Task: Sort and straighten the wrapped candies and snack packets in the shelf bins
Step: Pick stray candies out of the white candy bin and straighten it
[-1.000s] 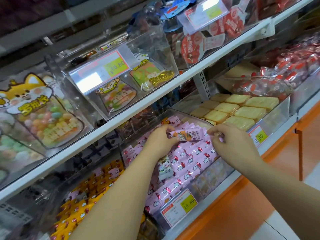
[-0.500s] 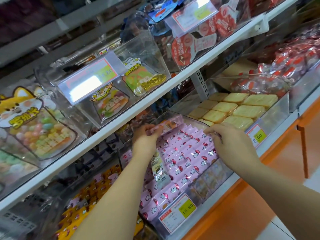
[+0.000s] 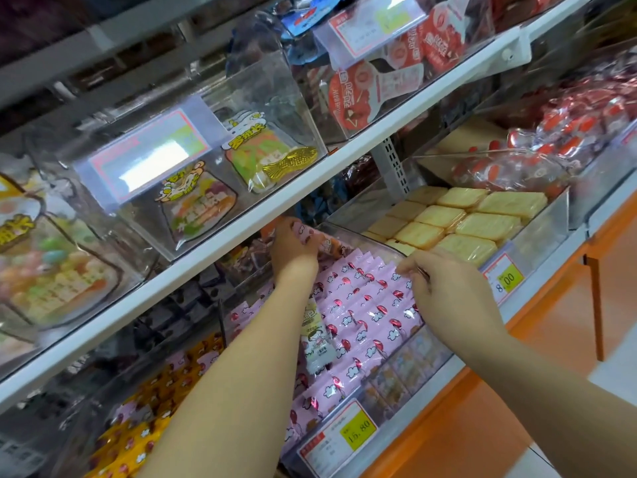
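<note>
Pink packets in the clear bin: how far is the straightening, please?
Done: most pink cloud-print packets lie in neat overlapping rows. In hand: left hand grips one pink packet at the clear plastic bin's back; right hand touches the rows. Left: a white-and-green pouch lies across them.

Upper shelf edge [image 3: 138,294]: white, runs diagonally up to the right and ends in a white bracket cap [image 3: 513,50]. Below it stands a grey perforated upright [image 3: 393,167]. There are four price labels. A glare-washed one [image 3: 148,157] and another at top right [image 3: 372,22] are both unreadable. A yellow-patched tag [image 3: 339,439] on the lower front reads 15.80, and a second tag [image 3: 504,279] to its right reads 8.00. Orange base panel [image 3: 465,426] under the lower shelf, with a darker orange strip [image 3: 594,305] beside it. Pale floor [image 3: 613,367] at far right.
</note>
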